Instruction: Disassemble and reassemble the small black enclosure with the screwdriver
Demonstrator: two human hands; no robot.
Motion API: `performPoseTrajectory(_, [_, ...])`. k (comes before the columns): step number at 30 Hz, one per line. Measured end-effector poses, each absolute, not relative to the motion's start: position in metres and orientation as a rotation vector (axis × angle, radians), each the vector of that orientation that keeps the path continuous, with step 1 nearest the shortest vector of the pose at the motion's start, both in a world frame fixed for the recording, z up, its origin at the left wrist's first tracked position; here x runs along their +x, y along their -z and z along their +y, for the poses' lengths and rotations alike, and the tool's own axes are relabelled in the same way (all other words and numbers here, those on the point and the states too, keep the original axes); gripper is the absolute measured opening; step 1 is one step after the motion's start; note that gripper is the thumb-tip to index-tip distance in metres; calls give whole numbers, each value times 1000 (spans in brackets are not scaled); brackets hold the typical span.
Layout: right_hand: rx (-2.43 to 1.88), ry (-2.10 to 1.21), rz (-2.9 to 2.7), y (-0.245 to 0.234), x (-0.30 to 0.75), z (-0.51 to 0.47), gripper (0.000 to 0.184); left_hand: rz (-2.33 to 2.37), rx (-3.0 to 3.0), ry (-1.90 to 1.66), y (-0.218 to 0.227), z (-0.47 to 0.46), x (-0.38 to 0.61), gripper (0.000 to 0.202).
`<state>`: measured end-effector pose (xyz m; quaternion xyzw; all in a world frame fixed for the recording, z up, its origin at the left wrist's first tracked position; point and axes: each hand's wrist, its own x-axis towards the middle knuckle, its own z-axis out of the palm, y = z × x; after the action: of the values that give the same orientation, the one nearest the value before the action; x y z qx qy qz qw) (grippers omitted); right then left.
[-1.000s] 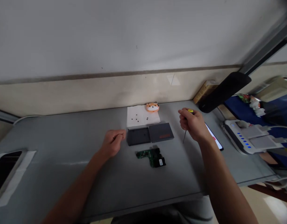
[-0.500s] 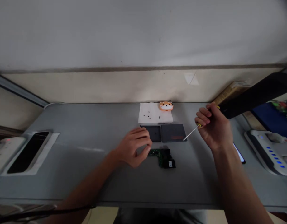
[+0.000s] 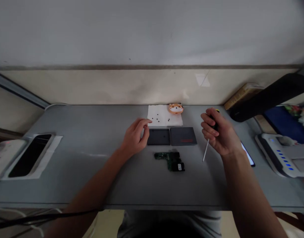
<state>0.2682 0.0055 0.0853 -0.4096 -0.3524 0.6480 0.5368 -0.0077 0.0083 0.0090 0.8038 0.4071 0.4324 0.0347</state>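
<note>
My right hand (image 3: 217, 132) is wrapped round the dark handle of a screwdriver (image 3: 205, 150), its shaft slanting down above the table. My left hand (image 3: 135, 137) is open, fingertips at the near left edge of a white paper (image 3: 164, 123). Several tiny dark pieces that look like screws (image 3: 157, 119) lie on that paper. Just right of my left hand lies a shallow black case half (image 3: 158, 137). Beside it is a flat dark cover (image 3: 183, 136) with a reddish mark. Nearer to me lies a green circuit board (image 3: 169, 158) with black parts.
An orange animal-face case (image 3: 176, 108) sits on the paper's back right corner. At left, a phone (image 3: 30, 155) rests on white paper beside a white power strip (image 3: 10, 153). To the right are another phone (image 3: 248, 154), a black cylinder (image 3: 268, 97) and a white device with blue lights (image 3: 278, 158).
My left hand has moved away from me, off the case half and circuit board to the paper's edge. The screwdriver tip has swung off the dark cover and now points downward.
</note>
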Motion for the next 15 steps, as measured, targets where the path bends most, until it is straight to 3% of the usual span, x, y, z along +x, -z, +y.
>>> performPoseTrajectory(7, [-966, -1352, -724, -66, 274, 20, 44, 1238, 2463, -1273, -1, 4, -3, 20])
performPoseTrajectory(15, [-1076, -1604, -788, -60, 268, 14, 43, 1339, 2368, -1260, 2, 11, -11, 24])
